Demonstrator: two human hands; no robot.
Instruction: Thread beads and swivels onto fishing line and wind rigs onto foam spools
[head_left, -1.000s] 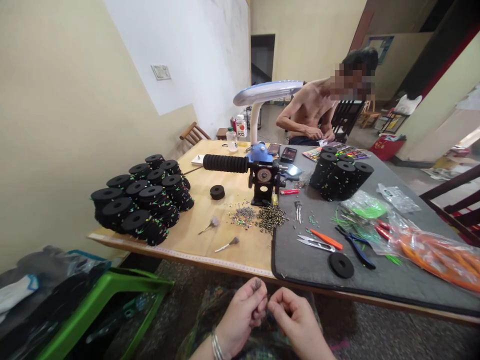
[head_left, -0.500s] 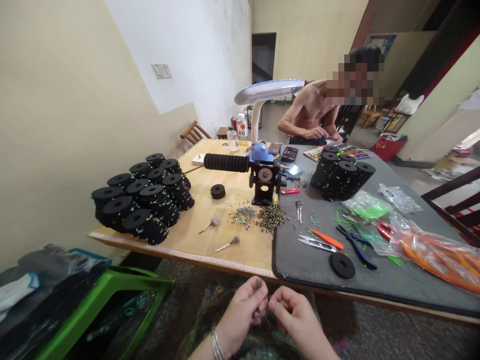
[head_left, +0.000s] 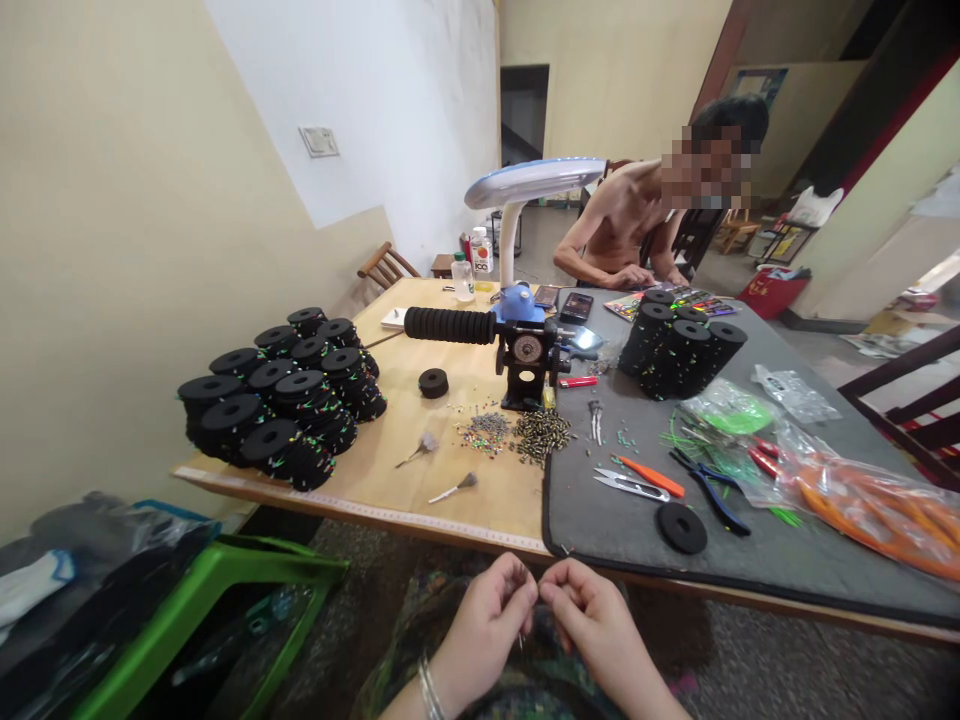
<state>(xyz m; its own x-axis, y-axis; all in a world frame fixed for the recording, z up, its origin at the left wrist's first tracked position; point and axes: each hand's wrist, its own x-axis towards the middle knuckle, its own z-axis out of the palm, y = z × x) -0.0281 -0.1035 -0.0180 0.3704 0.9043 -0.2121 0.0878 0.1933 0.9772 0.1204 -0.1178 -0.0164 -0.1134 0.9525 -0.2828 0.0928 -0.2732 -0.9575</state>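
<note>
My left hand (head_left: 499, 612) and my right hand (head_left: 583, 610) meet at the fingertips above my lap, just short of the table's front edge. Both are closed in a pinch. Something thin shows faintly below the left fingers, too small to name. On the table beyond lie a pile of dark and gold beads (head_left: 541, 437), a heap of small grey pieces (head_left: 491, 425) and two grey-tipped bristle-like bundles, one of them a white-stemmed bundle (head_left: 454, 488). To the right are thread snips (head_left: 631, 484) and a black foam disc (head_left: 682, 527).
Stacked black foam spools (head_left: 270, 440) fill the table's left; more foam spools (head_left: 679, 345) stand right. A black winding device (head_left: 525, 365) and desk lamp (head_left: 517, 185) occupy the middle. Pliers (head_left: 709, 490) and orange tubing (head_left: 862, 505) lie right. Another person (head_left: 622, 230) sits opposite. A green stool (head_left: 202, 600) stands lower left.
My fingertips have come closer together, the right hand shifting slightly up and left. The person opposite has lowered one hand toward the table. The view has shifted slightly.
</note>
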